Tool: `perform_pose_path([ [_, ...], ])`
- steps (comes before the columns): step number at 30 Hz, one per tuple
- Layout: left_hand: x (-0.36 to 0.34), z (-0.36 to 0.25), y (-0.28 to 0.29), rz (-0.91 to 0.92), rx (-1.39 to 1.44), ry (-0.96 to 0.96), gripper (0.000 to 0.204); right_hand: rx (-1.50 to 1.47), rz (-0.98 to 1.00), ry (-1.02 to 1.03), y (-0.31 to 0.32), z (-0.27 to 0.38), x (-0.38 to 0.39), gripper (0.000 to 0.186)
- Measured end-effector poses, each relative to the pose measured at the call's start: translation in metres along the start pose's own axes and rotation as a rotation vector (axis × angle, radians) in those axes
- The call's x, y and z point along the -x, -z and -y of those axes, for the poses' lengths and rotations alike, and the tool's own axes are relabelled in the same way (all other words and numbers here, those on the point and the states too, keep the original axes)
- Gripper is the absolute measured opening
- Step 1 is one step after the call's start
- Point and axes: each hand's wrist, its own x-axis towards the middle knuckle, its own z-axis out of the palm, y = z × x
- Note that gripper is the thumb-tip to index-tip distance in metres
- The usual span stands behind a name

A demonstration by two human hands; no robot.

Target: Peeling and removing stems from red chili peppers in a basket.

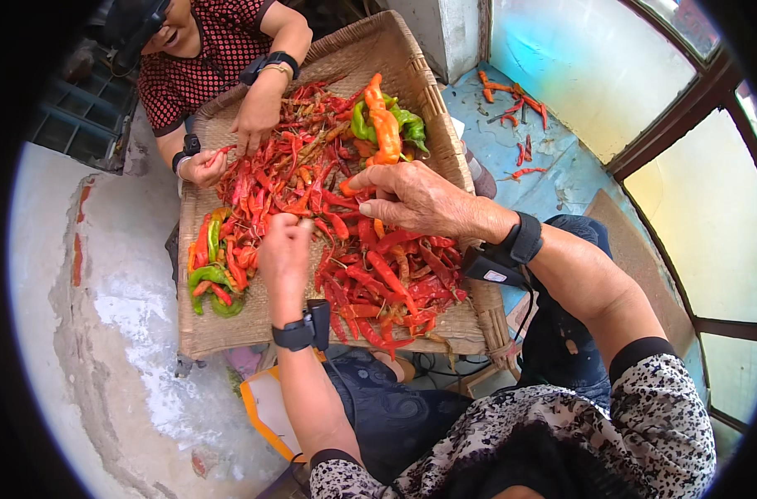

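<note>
A heap of red chili peppers (387, 274) fills a woven basket tray (378, 58) in front of me. My left hand (283, 256) hovers over the heap's near left part, fingers curled together; whatever they hold, if anything, is hidden. My right hand (420, 200) is above the heap's right side, index finger stretched forward and thumb apart from it, with nothing visible between them. The index fingertip is close to an orange-red pepper (347, 188). Beyond that hand lie a large orange pepper (384, 125) and green peppers (411, 126). More green peppers (210, 274) lie at the tray's left edge.
Across the tray, a co-worker's hands (258, 112) are among the peppers, one holding a red pepper. Several loose peppers (520, 104) lie on blue sheeting (553, 166) at the right. Framed glass panes (594, 75) stand beyond it, and a worn wall (104, 274) is at the left.
</note>
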Motion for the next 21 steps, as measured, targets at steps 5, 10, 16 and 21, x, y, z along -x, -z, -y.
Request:
perform_pose_path([
  [5, 0.001, 0.018, -0.029, 0.205, -0.141, 0.008, 0.027, 0.031, 0.038, 0.054, 0.001, 0.003, -0.002, 0.023],
  [10, 0.002, 0.018, -0.013, 0.210, 0.619, 0.097, 0.019, 0.043, 0.070, 0.035, 0.006, 0.000, 0.000, 0.020],
  [16, 0.021, -0.034, 0.001, 0.154, 0.863, 0.013, 0.025, 0.024, 0.093, 0.030, -0.005, 0.002, 0.002, 0.026],
  [21, 0.032, -0.054, 0.006, 0.118, 0.911, -0.058, 0.027, 0.039, 0.299, -0.014, -0.013, 0.005, -0.006, 0.022],
])
